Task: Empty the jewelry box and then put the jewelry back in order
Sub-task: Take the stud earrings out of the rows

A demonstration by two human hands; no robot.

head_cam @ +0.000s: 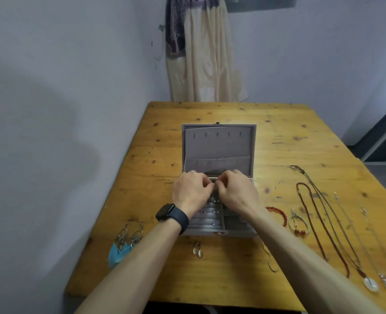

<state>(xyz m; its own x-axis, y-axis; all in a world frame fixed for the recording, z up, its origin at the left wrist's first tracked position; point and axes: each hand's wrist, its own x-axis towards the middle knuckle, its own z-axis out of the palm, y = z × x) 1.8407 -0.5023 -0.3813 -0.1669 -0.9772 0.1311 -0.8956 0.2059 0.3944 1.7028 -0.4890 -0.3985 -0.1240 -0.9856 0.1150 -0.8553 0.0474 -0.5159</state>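
A grey velvet jewelry box [219, 146] stands open in the middle of the wooden table [301, 141], its lid upright with several hooks and a pocket. Small rings sit in the padded rows of its tray [206, 219]. My left hand [191, 191], with a ring and a black watch, and my right hand [237, 192] meet over the tray's far end, fingers curled together on something small that I cannot make out. Around the box lie feather earrings [125, 243], clear drop earrings [197, 249], a red bead bracelet [278, 214] and long necklaces [330, 225].
A silver bangle with red beads [298, 224] lies right of the box, and a thin cord [269, 257] lies under my right forearm. Pendants [371, 286] rest near the front right edge. A cream cloth [201, 53] hangs on the wall behind the table.
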